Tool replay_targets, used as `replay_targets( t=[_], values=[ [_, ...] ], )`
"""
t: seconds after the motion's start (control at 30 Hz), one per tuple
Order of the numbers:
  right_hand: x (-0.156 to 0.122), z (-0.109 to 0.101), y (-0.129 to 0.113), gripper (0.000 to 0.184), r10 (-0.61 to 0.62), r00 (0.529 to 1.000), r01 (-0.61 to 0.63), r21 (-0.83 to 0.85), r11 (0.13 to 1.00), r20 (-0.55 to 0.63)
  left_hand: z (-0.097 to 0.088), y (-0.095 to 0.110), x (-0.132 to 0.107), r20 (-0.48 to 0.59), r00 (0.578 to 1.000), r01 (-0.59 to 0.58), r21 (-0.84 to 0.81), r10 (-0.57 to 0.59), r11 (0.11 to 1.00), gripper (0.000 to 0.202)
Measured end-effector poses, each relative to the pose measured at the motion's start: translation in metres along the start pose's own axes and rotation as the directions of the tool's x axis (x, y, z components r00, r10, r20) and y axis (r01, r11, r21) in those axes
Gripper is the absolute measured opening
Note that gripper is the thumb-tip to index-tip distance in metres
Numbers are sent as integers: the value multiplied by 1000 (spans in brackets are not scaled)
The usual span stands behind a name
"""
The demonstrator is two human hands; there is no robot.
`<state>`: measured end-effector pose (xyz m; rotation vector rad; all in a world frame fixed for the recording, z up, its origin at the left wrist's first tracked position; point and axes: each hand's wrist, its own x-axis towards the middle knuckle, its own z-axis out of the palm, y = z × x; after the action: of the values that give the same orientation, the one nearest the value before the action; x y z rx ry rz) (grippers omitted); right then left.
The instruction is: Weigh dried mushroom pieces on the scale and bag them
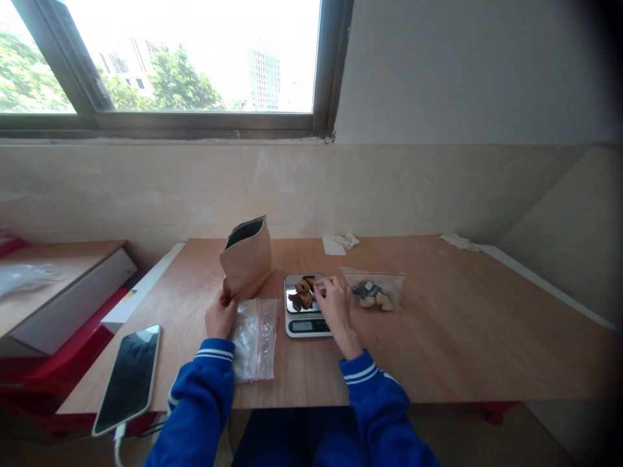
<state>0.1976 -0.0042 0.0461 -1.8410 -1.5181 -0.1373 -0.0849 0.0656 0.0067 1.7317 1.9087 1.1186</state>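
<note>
Right fingers [321, 285] are held close together over the right edge of the steel plate of a digital kitchen scale [304, 305]; whether a piece is pinched between them cannot be told. Just left of these fingers, brown dried pieces [302, 293] are heaped on the plate. Just right of them lies a clear zip bag [372, 290] containing a few similar pieces. Left fingers [224, 298] are closed on the lower corner of a tilted kraft paper bag [246, 259], its mouth open; its contents are not visible. Below these fingers, a crumpled clear plastic bag [254, 340] lies on the wooden surface [438, 324], with no pieces seen inside. Status: the larger share of pieces is on the scale, a smaller share in the zip bag. Scale reading is illegible.
</note>
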Motion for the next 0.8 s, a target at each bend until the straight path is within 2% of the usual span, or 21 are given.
replay_targets(
  t=[0.13,0.27,0.43,0.53,0.8],
  values=[
    [5,-2,10,17,51,992,-23,230,973,-116,0,-1,0,-8,1000,-8,1,8,1000,40],
    [12,-2,28,22,96,979,-32,330,944,-180,0,0,0,-4,1000,-2,16,2,1000,39],
    [15,0,50,26,122,972,-51,326,944,-202,0,1,0,-2,1000,7,20,-7,1000,40],
    [13,2,57,27,91,977,-29,297,955,-195,1,-1,1,-3,1000,-6,25,6,1000,41],
    [11,11,55,24,-54,997,61,155,986,-50,1,-1,1,-3,1000,-4,32,4,999,40]
  ],
)
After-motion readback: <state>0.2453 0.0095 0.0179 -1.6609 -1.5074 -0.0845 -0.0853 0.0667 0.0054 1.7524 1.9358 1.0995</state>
